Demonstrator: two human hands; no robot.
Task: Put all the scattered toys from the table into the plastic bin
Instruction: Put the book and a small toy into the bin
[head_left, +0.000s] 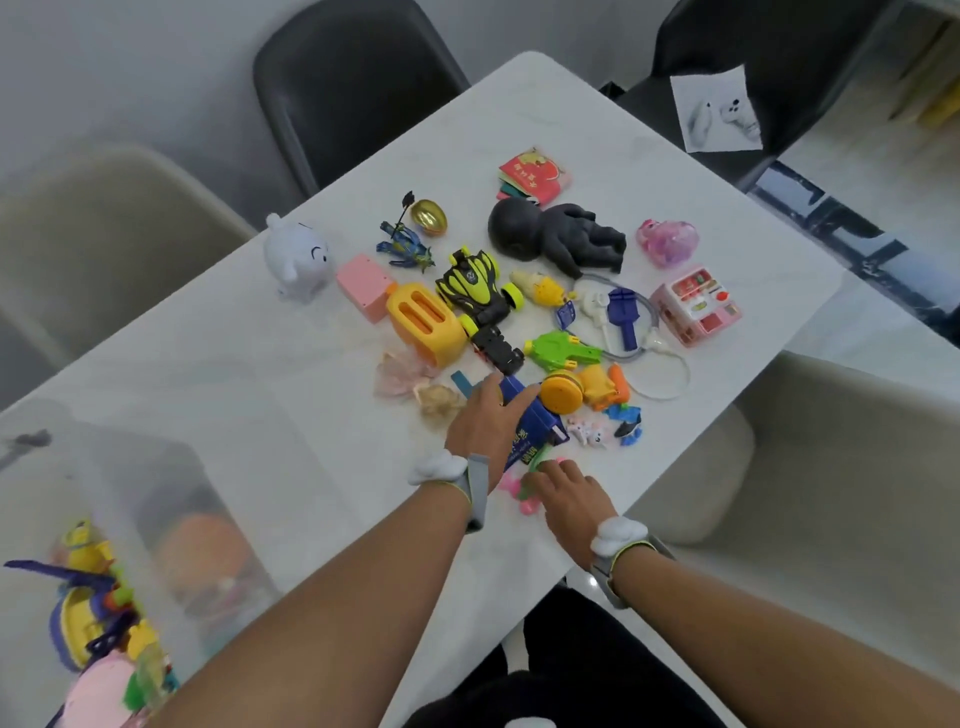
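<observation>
A white marble-look desk (260, 395) is filling most of the view, with dark and pale chairs standing around it. At its near left corner a clear plastic bin (130, 519) is sitting, already holding a jumble of colourful toys. The rest of the toys are lying scattered across the middle and right of the desk: a black baby doll (556, 236) is lying on its side at the far end, with a yellow-and-black toy car (475, 291) and an orange toy toaster (426, 322) just beside each other nearer in. A white bear figure (298, 257) is standing apart at the left edge, and a pink vending-machine toy (696, 306) is sitting at the right. The left hand (485, 421) is curling its fingers over a blue toy box (535, 428) at the near side of the pile, gripping it from above. The right hand (569, 493) is resting just beside it, fingers bent down onto a pink-and-green toy (522, 488), seemingly pinching it, though the hand is hiding most of the toy.
</observation>
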